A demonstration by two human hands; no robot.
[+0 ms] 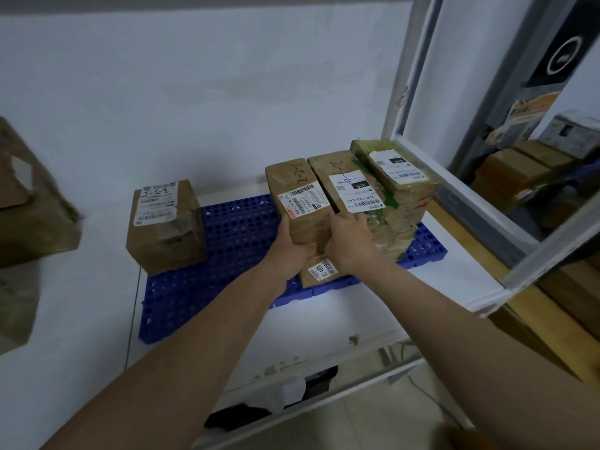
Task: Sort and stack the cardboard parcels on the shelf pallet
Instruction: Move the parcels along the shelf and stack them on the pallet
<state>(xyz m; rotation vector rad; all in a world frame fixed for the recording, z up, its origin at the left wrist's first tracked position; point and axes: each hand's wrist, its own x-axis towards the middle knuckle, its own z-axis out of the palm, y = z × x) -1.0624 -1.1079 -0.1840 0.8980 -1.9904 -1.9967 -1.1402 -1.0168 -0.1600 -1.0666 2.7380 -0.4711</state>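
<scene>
Head view: blue perforated plastic pallet (227,287) lying on white shelf board (341,323), white wall behind.

Left hand (290,246) wrapped round lower left corner of narrow brown cardboard parcel with white barcode label (300,196); thumb up along its left face, fingers curled underneath. Grip closed on this parcel.

Right hand (349,240) at the parcel's right edge, fingertips tucked into the seam between it and the neighbouring brown cardboard parcel with white "220" label (344,186). Looks like a pinch on the held parcel's right side, though the fingertips are partly hidden.

Held parcel upright, flush against the "220" parcel. Just right of that, touching, yellowish tape-wrapped parcel with white "010" label (397,177), green print on its side. All three in a row at right rear of pallet.

Small brown cardboard parcel with side label (319,271) beneath the hands, on the pallet, mostly covered.

Squat brown cardboard box with torn tape and white label (165,225) standing alone at left rear of pallet, well apart from the row.

Large blurred brown cardboard box (29,203) at left frame edge, off the pallet.

Grey metal shelf upright (418,60) on the right.
</scene>
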